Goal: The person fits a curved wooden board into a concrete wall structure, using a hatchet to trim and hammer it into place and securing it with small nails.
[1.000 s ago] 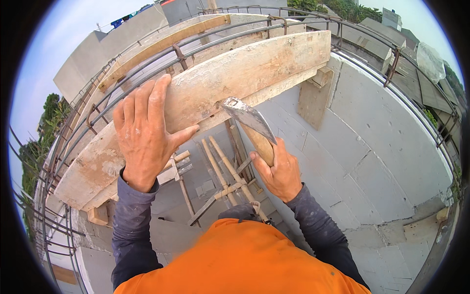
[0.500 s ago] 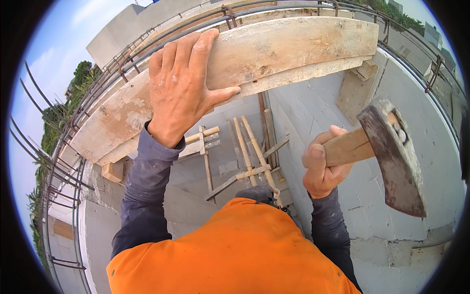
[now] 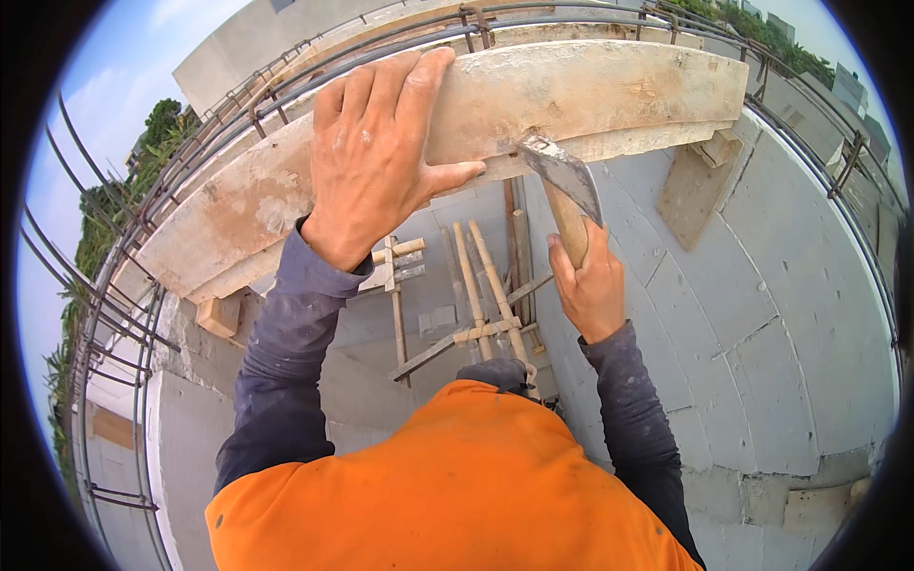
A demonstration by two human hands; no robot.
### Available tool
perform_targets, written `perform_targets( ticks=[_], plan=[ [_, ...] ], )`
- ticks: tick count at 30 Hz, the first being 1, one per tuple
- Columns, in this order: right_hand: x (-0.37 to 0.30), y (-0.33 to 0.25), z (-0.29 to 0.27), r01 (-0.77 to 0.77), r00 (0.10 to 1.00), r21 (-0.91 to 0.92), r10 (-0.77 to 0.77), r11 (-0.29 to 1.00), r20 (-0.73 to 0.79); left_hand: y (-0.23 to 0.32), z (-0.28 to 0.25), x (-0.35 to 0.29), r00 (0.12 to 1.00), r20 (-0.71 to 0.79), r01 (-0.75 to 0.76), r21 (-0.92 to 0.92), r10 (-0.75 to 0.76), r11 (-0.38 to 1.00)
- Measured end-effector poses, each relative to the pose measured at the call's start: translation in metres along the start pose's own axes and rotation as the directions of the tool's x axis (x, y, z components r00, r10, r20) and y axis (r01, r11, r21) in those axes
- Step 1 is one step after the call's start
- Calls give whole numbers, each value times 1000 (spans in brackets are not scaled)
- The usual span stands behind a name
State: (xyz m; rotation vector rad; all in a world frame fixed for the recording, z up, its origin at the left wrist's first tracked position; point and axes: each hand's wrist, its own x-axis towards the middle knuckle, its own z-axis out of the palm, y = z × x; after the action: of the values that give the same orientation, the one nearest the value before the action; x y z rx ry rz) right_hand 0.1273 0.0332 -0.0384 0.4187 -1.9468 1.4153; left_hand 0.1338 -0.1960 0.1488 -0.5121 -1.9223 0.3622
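my spread left hand (image 3: 376, 157) likely steadies the plank (image 3: 609, 90) beneath it; my right hand (image 3: 594, 290) grips the hatchet (image 3: 569, 181).

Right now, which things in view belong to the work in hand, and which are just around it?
In hand:
- wooden board, left hand laid on it
- hatchet, its handle in the right hand

Just around:
- steel bars
- pale poles
- grey block wall
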Motion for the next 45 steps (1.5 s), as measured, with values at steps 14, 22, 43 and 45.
perform_targets(
  ticks=[14, 22, 43, 45],
  plan=[
    [3, -42, -9, -235, 972, 218, 229, 947, 53, -25, -18, -58, 994, -82, 72, 31, -69, 997],
    [-7, -39, -6, -245, 959, 251, 195, 936, 206, -66, -26, -112, 963, -187, 212, 95, -192, 973],
    [41, 14, -22, -462, 823, 592, 568, 660, 9, -55, -31, -91, 981, -173, 128, 216, -91, 968],
    [41, 20, -24, -447, 833, 602, 553, 661, 11, -55, -32, -93, 983, -155, 133, 219, -100, 967]
  ],
)
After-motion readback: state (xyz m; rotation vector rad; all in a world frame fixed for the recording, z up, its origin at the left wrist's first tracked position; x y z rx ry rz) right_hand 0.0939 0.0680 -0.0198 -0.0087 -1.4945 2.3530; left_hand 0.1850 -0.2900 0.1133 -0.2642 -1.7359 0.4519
